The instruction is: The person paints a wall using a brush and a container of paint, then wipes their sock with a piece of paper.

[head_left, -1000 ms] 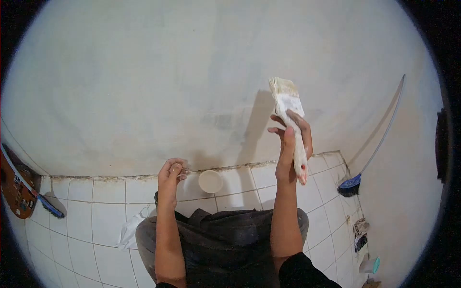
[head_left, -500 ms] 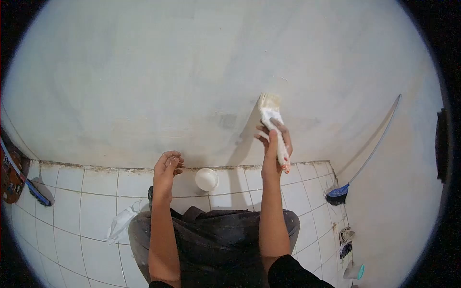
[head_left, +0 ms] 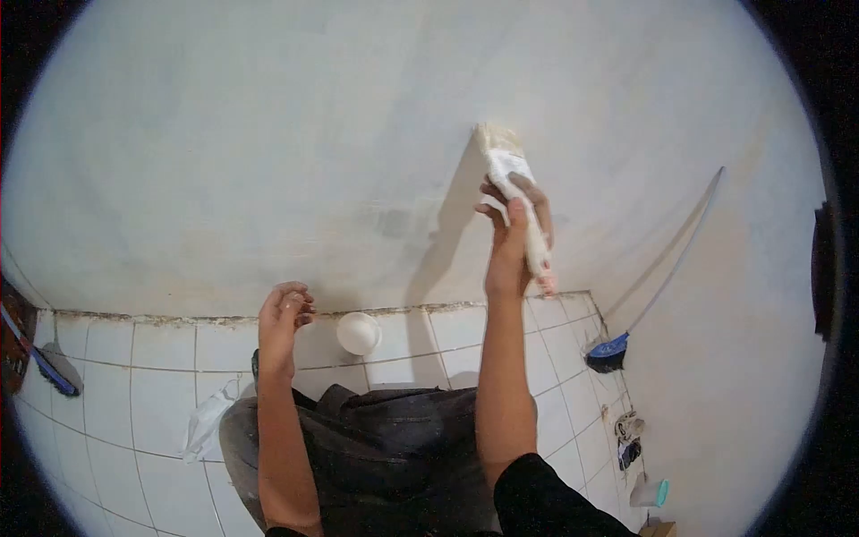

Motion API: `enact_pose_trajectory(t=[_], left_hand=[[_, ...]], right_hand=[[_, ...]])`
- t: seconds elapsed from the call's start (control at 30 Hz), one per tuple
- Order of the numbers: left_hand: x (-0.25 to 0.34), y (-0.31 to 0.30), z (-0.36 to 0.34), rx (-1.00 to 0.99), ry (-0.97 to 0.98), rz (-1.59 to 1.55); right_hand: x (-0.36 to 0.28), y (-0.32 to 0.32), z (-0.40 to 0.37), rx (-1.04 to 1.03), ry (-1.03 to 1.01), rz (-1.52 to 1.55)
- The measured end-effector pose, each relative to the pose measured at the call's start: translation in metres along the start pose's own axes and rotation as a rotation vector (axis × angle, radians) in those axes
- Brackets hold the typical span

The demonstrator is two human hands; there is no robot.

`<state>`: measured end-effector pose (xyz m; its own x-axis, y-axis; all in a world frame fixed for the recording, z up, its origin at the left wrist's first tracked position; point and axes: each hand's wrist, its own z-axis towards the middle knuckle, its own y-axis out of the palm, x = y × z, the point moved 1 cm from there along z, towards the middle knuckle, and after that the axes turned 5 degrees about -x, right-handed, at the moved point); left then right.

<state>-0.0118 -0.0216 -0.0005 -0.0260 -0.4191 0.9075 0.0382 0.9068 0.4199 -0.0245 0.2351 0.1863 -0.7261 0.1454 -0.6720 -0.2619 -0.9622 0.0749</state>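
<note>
My right hand grips a wide paintbrush by its white, paint-smeared handle, which has a reddish end. The pale bristles press against the whitish wall, and a long shadow falls below and left of them. Lower and to the left, my left hand hangs in front of the wall's foot, fingers loosely curled but apart, with nothing seen in them. Just right of it on the floor stands a white tub; what is inside cannot be made out.
On the white tiled floor, a white plastic bag lies by my left knee. A blue broom leans on the right wall, and another blue brush is at far left. Small items and a cup line the right edge.
My right hand has moved up the wall with the paintbrush. The camera view has shifted slightly, so the tub, left hand and broom appear further left.
</note>
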Motion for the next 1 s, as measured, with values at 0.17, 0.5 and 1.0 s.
enact_pose_trajectory(t=[0.17,0.5,1.0], left_hand=[[-0.001,-0.002,0.003,0.013,-0.016,-0.02],[0.001,0.004,0.001,0.03,-0.011,-0.014],[0.002,0.007,-0.001,0.031,-0.029,-0.005]], right_hand=[[0.03,-0.008,-0.026,0.022,0.165,-0.028],[0.014,-0.02,-0.052,0.032,0.427,0.021],[0.019,-0.013,-0.031,0.033,0.337,0.018]])
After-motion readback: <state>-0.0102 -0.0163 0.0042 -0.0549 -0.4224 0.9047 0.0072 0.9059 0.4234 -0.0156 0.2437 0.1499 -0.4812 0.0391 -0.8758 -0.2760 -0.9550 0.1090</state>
